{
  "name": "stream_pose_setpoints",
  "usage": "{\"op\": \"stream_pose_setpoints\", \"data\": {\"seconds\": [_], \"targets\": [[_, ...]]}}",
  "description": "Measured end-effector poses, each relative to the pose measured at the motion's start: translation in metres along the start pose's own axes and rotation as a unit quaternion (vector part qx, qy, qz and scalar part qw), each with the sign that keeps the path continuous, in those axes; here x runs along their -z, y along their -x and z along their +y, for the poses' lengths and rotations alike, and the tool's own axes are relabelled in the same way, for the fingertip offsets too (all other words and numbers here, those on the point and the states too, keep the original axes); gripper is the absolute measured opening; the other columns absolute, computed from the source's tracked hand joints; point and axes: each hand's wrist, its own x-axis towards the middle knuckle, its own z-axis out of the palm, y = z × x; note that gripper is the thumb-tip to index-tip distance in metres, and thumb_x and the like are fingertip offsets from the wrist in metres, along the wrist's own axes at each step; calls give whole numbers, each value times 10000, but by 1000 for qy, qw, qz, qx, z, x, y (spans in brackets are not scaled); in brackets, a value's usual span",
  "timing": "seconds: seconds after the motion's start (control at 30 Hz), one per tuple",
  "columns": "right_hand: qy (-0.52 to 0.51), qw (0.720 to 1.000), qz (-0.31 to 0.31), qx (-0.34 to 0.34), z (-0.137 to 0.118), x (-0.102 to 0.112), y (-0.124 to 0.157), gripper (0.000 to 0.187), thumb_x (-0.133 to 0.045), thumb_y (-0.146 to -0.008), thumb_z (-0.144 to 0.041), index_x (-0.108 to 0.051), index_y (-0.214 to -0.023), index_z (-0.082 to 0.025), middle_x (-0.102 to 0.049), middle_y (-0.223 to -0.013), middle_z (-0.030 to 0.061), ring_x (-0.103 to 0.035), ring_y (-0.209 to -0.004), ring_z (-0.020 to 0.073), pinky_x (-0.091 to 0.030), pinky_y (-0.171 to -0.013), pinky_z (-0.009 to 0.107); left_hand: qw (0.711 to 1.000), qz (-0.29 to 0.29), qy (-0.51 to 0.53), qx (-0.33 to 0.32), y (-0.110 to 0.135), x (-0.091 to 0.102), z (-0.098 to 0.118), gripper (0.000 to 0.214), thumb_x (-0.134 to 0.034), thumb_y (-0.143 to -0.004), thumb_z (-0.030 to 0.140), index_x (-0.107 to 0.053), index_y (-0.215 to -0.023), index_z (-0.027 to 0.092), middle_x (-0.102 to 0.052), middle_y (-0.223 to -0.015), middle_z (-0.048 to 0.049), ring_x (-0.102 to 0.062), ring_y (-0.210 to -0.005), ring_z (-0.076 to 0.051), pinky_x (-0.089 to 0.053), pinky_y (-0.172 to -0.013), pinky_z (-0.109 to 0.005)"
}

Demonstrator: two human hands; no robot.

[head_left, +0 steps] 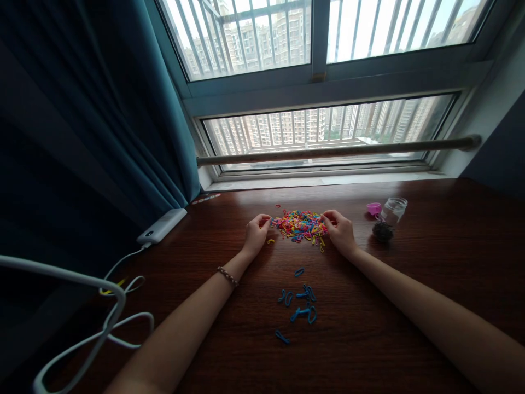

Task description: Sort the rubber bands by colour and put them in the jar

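Observation:
A heap of small coloured rubber bands, pink, yellow, blue and orange, lies on the dark wooden table. My left hand rests at the heap's left edge with fingers curled in. My right hand sits at the right edge, fingers bent and pinched toward the bands. Whether either hand holds a band is too small to make out. Several blue bands lie apart, nearer to me, between my forearms. A single yellow band lies by my left hand.
A small glass jar stands at the right with a pink lid and a dark clump beside it. A white power bank with white cables lies at the left by the teal curtain. A window is behind.

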Motion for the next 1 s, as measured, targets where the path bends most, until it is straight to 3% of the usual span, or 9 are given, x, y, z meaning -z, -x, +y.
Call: {"op": "stream_pose_setpoints", "data": {"seconds": [0.37,0.6,1.0], "targets": [[8,1000,-16,8,3,1,-1,199,-551,-723,-358,-619,-780,-181,-648,-754,33,-555,-612,146,-447,-604,264,999,18,21,35,3,-1,1,225,-474,-792,373,-494,-863,160,-600,-538,10,-564,-464,-131,-431,-509,-235],[9,1000,-16,17,1,2,0,240,-554,-727,-395,-641,-793,-181,-660,-759,40,-564,-613,151,-448,-606,268,996,54,-61,-36,2,1,8,134,-472,-793,286,-530,-785,165,-640,-802,-47,-601,-749,-150,-448,-657,-248],[-13,1000,-28,0,3,2,0,272,-549,-746,-403,-685,-828,-182,-685,-752,48,-604,-639,173,-458,-597,272,999,28,-18,-17,3,-1,6,134,-457,-801,308,-495,-812,180,-452,-500,55,-446,-458,-82,-326,-455,-175]]}}
